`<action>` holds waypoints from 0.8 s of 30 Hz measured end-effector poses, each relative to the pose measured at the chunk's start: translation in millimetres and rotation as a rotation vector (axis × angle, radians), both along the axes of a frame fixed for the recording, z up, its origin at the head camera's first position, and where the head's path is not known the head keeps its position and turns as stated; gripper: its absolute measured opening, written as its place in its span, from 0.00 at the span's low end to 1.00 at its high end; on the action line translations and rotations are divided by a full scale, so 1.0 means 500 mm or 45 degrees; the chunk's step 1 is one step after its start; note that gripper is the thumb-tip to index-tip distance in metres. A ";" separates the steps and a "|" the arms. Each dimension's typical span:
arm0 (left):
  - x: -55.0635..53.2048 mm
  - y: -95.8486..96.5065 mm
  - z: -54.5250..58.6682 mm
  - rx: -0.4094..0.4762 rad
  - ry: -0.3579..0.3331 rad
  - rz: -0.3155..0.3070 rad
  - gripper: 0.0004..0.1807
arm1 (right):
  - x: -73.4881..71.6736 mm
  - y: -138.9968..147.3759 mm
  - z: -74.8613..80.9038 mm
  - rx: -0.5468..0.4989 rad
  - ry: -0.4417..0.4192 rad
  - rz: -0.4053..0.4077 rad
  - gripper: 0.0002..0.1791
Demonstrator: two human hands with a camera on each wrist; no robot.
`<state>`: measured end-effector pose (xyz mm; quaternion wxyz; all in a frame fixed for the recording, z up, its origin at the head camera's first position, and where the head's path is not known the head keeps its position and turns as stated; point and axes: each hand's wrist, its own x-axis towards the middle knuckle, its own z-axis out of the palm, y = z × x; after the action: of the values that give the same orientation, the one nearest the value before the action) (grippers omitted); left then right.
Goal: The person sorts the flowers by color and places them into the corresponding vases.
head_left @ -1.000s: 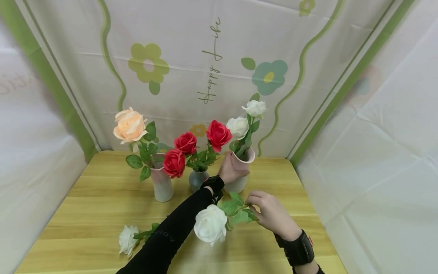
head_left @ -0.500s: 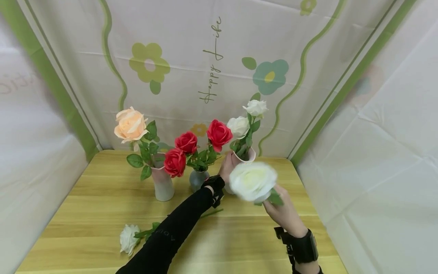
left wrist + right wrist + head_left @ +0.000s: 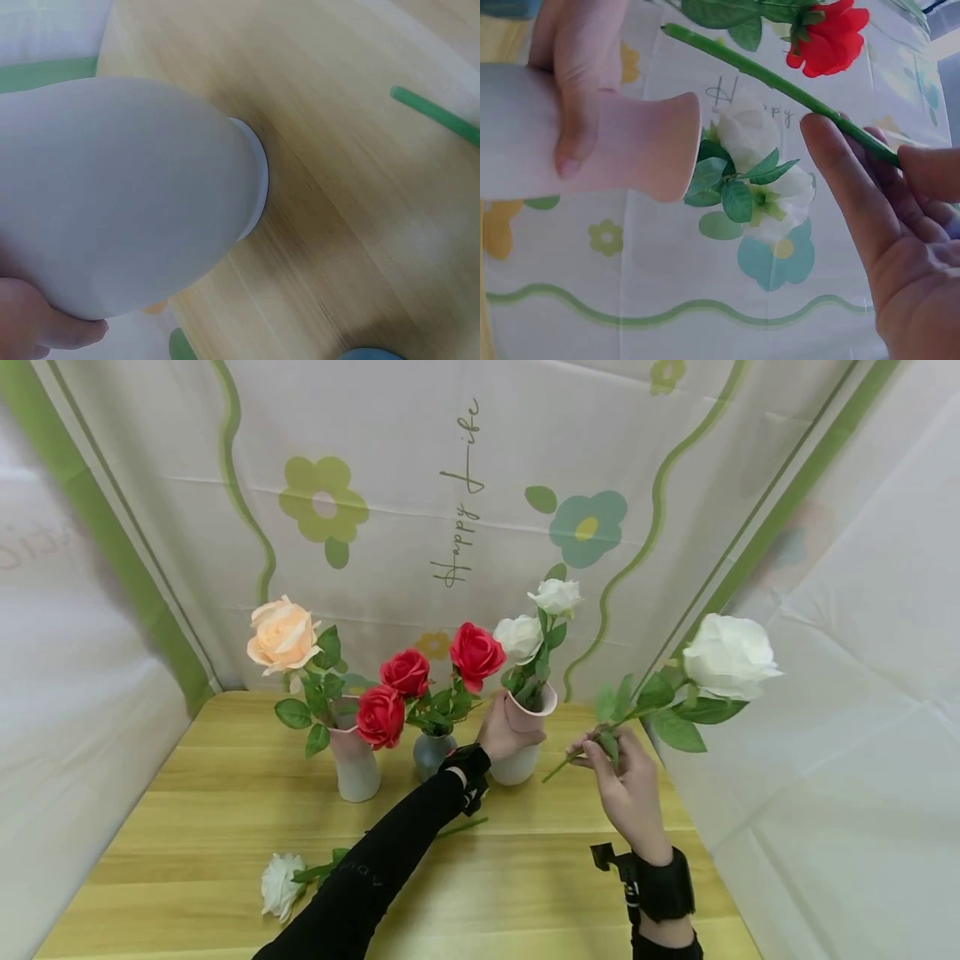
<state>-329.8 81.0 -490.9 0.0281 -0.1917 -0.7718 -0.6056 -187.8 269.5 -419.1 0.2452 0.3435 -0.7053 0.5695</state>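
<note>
My left hand (image 3: 506, 732) grips a pink-and-white vase (image 3: 517, 767) at its upper part; two white roses (image 3: 520, 639) stand in it. The vase's white lower body (image 3: 127, 195) fills much of the left wrist view, base close over the table. To the right, my right hand (image 3: 633, 789) pinches the leafy stem of another white rose (image 3: 731, 658). Its bloom points up and right, and the cut end angles down toward the vase. In the right wrist view, the bare green stem (image 3: 750, 69) lies across my fingers with the thumb on it.
A grey-blue vase (image 3: 431, 756) with red roses (image 3: 477, 657) stands left of the held vase. Further left is another pink-and-white vase (image 3: 357, 772) with a peach rose (image 3: 285, 635). One white rose (image 3: 281, 887) lies on the table (image 3: 187, 843), partly under my left sleeve.
My right hand has turned the white rose over: its bloom has swung from the lower left up to the right, and its stem end now points toward the vase. The left hand keeps its hold.
</note>
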 end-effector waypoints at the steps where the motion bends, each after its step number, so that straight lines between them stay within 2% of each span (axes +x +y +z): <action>1: -0.001 0.000 -0.002 0.009 -0.001 -0.003 0.53 | 0.006 -0.009 0.015 -0.016 -0.001 -0.018 0.15; 3: -0.003 -0.001 -0.005 0.028 -0.006 -0.014 0.54 | 0.036 -0.039 0.072 -0.049 -0.042 -0.049 0.13; 8: -0.004 -0.001 -0.007 0.040 0.000 -0.019 0.54 | 0.054 -0.074 0.128 -0.154 -0.053 -0.064 0.14; 11: -0.004 0.000 -0.006 0.036 0.021 -0.008 0.53 | 0.050 -0.082 0.138 -0.201 -0.062 -0.104 0.13; 17: -0.004 0.003 -0.007 -0.013 0.073 0.015 0.52 | 0.028 -0.087 0.135 -0.342 -0.054 -0.168 0.12; 24: 0.000 -0.001 -0.002 0.036 0.020 -0.012 0.52 | -0.003 -0.102 0.123 -0.485 -0.044 -0.220 0.12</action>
<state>-329.9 80.7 -492.1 0.0343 -0.1996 -0.7619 -0.6152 -189.4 218.6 -357.6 0.3416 0.2193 -0.6160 0.6751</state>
